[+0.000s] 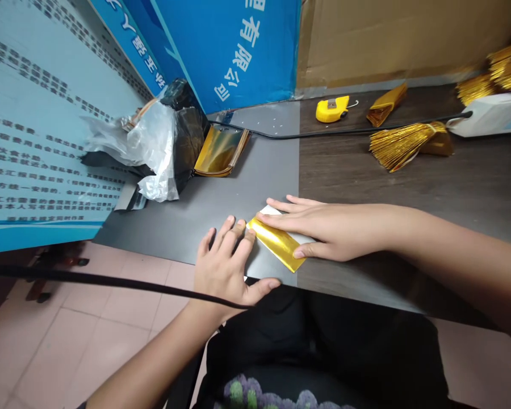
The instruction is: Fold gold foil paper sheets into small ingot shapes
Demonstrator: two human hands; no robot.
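Folded gold paper (277,241) at the centre of the frame on the desk (344,176), right hand (327,224) laid flat across it, left hand (222,264) splayed, fingertips at its left corner, yellow tape measure (331,110) and tied gold bundle (398,146) upper right

Your table (340,176) is plain grey on the left, dark wood-grain on the right. On the grey you have a crumpled clear plastic bag (153,147) and a stack of gold foil sheets (219,150); nearest you, a folded gold foil sheet (277,243) lies where the two surfaces meet. On the wood-grain lie a yellow tape measure (332,109), a folded gold packet (385,108) and a tied gold foil bundle (402,146).
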